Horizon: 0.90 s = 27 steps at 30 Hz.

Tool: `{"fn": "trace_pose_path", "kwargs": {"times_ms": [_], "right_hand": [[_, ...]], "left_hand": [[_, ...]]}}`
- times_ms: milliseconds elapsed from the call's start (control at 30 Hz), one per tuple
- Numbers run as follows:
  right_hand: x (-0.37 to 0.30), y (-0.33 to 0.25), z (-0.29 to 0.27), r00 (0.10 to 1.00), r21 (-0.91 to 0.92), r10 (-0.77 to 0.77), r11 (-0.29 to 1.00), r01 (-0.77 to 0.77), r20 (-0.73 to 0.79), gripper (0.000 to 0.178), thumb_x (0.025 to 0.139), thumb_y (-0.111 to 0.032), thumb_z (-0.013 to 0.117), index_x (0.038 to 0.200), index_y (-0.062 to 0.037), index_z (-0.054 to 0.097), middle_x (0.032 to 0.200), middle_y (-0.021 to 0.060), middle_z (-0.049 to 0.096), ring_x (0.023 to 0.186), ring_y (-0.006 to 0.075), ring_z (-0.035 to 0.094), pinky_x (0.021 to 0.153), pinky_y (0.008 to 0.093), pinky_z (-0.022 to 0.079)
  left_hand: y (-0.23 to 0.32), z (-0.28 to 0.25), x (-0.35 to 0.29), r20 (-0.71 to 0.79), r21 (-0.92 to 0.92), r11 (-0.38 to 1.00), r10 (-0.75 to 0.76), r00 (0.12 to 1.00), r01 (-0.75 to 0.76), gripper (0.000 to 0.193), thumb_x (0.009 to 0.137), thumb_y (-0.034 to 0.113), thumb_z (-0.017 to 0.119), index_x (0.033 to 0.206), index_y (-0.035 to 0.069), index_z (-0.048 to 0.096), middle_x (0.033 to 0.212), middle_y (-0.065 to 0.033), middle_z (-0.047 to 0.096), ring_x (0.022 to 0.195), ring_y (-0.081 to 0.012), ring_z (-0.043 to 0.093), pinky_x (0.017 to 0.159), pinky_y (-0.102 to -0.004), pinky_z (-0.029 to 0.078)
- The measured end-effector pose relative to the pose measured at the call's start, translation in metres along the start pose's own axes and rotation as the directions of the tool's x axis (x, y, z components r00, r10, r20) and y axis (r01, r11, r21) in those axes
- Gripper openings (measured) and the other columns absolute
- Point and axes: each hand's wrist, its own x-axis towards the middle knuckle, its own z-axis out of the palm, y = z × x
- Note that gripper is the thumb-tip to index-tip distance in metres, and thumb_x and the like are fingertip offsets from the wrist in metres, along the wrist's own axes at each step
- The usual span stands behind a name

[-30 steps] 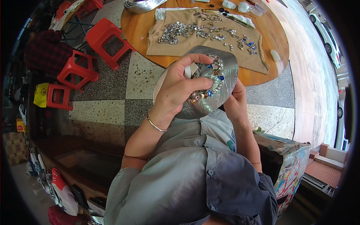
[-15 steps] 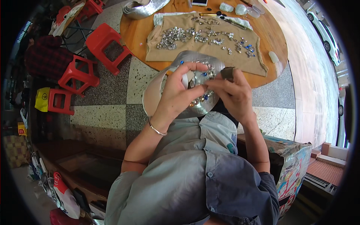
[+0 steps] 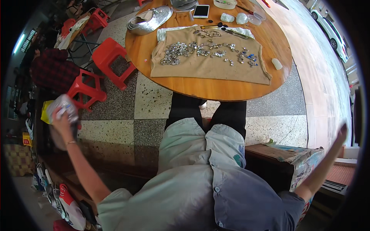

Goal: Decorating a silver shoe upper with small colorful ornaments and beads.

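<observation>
- We judge the step in hand to be holding a piece well clear of the tabletop: our left hand (image 3: pixel 61 122) grasps a silvery piece (image 3: pixel 64 107), fingers bent around its near side, out at our far left.
- That silvery piece spreads just beyond the left fingers; it looks thin and shiny, but blur hides its outline and whether stones sit on it.
- Our right hand (image 3: pixel 342 133) is at the opposite edge of the view, dark and narrow there; we cannot tell whether its fingers are released or clenched, or whether they hold anything.
- As we judge it, the next move calls for a steady hold on the silvery piece and room around the left fingers, since a red stool (image 3: pixel 86 90) stands just to their right.
- Well apart from both sets of fingers, ahead and between them, lies a tan cloth (image 3: pixel 208 71), soft and matte, with uneven edges, on a round, smooth wooden table (image 3: pixel 185 90).
- On the cloth, faceted clear stones (image 3: pixel 179 52) glitter in a loose heap; a few blue stones (image 3: pixel 252 57) lie on the side nearer the right fingers.
- Farther ahead of the left fingers rests a curved, foil-bright silver band (image 3: pixel 154 19), crinkled and rolled at one end.
</observation>
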Motion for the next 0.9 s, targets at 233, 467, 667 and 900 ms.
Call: {"fn": "trace_pose_path", "kwargs": {"times_ms": [233,467,667,900], "right_hand": [[-0.123,0.048,-0.04,0.968,-0.383,-0.249,0.896,0.226,-0.012,0.036,0.086,-0.012,0.045,0.119,0.0016,0.046,0.122,0.0104,0.047,0.097,0.0157,0.049,0.08,0.0273,0.043],[-0.163,0.061,0.421,0.965,-0.751,-0.034,0.621,0.223,0.259,0.026,0.086,-0.019,0.052,0.106,-0.0054,0.059,0.084,-0.0003,0.061,0.054,0.0055,0.043,0.047,0.0199,0.036],[-0.156,0.144,0.68,0.711,-0.468,-0.118,0.676,0.569,0.693,0.022,0.081,-0.02,0.057,0.089,-0.0004,0.061,0.076,0.009,0.062,0.067,0.0149,0.057,0.064,0.0273,0.045],[-0.123,0.222,0.83,0.655,-0.525,-0.094,0.519,0.675,0.75,0.02,0.079,-0.021,0.057,0.09,-0.0054,0.063,0.079,0.0136,0.062,0.068,0.0245,0.059,0.062,0.0334,0.045]], "left_hand": [[-0.053,-0.122,-0.019,-0.052,0.357,0.924,-0.126,0.991,0.137,0.031,0.065,0.001,0.061,0.096,0.008,0.058,0.089,-0.007,0.061,0.072,-0.0156,0.057,0.062,-0.0282,0.046],[0.162,0.036,-0.078,0.344,-0.598,0.619,-0.376,0.86,0.509,0.018,0.078,0.008,0.061,0.096,0.005,0.06,0.094,-0.0036,0.057,0.082,-0.0104,0.054,0.068,-0.0249,0.046],[0.232,0.14,-0.083,0.718,-0.638,0.192,-0.203,0.666,0.746,0.024,0.091,0.02,0.046,0.095,0.0,0.059,0.095,-0.0051,0.058,0.086,-0.0106,0.054,0.075,-0.0251,0.044],[0.258,0.207,-0.064,0.821,-0.524,0.26,-0.101,0.563,0.811,0.03,0.092,0.022,0.043,0.093,-0.003,0.059,0.094,-0.0052,0.058,0.088,-0.0095,0.052,0.079,-0.0225,0.04]]}}
